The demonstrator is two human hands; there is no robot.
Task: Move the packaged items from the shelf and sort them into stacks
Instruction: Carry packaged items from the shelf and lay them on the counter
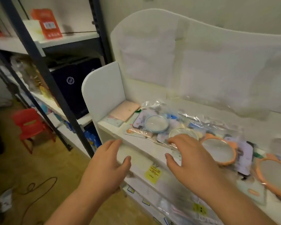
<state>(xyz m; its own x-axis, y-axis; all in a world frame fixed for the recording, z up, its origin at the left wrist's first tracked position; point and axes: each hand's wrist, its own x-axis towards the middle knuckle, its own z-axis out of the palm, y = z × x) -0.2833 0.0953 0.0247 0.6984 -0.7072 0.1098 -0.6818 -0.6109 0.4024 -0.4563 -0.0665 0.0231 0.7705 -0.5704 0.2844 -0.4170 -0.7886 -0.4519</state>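
Both hands hover with fingers spread and hold nothing: the left hand point(108, 161) just before the white shelf's point(136, 144) front edge, the right hand point(187, 157) above it. The bagged packages point(182, 127), mirrors and phone cases, lie overlapping along the shelf.

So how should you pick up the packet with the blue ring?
Probably by its front edge, coming from the open front of the shelf. The blue-ring packet lies flat in a clear bag, with other packets overlapping its right side, so pinch the thin bag edge near the shelf lip. The right hand is nearest.
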